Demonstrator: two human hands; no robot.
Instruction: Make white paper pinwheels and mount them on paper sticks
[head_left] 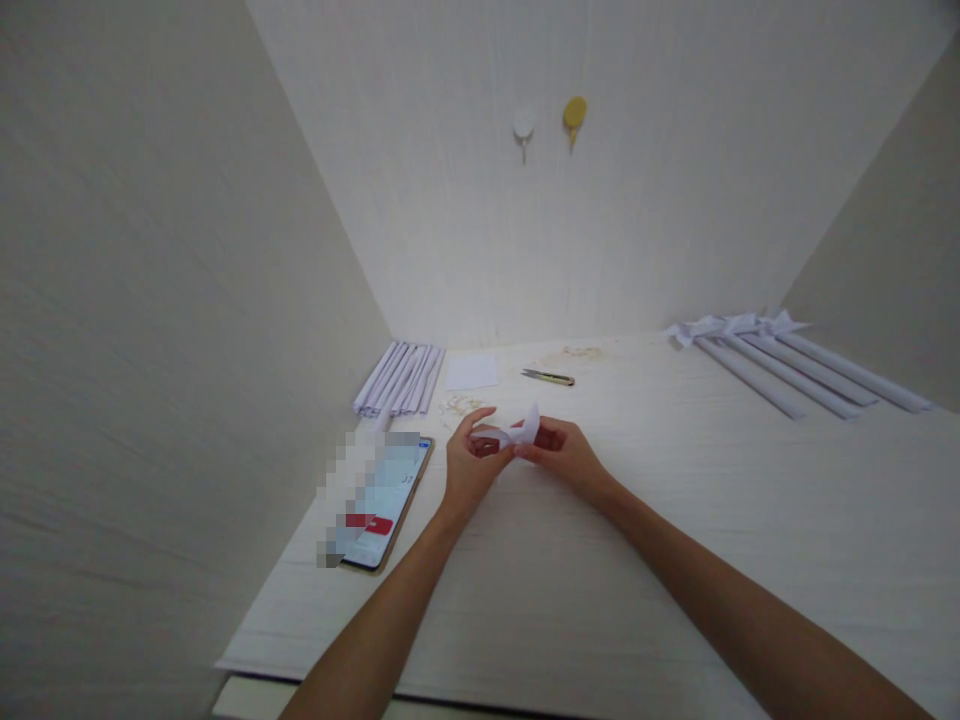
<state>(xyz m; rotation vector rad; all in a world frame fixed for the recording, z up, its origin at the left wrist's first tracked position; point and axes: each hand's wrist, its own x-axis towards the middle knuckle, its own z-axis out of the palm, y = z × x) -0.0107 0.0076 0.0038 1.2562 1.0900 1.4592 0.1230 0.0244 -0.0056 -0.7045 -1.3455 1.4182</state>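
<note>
A small folded piece of white paper (527, 428) is held between my two hands above the middle of the table. My left hand (474, 462) pinches its left part between thumb and fingers, the index finger curved above it. My right hand (561, 448) grips the right part, thumb against the lower edge, and the two thumbs nearly meet. The paper's upper corner points up between the hands. Just beyond them lie small rubber bands (460, 405), a flat white paper sheet (472, 372) and thread snips (549, 377).
Left of my hands lies a phone (409, 510) with its screen lit, partly pixelated. Behind it is a stack of rolled paper tubes (401, 378). Several paper sticks with folded tops (787, 370) lie at the right. Hooks, one white (523, 128) and one yellow (575, 112), hang on the back wall.
</note>
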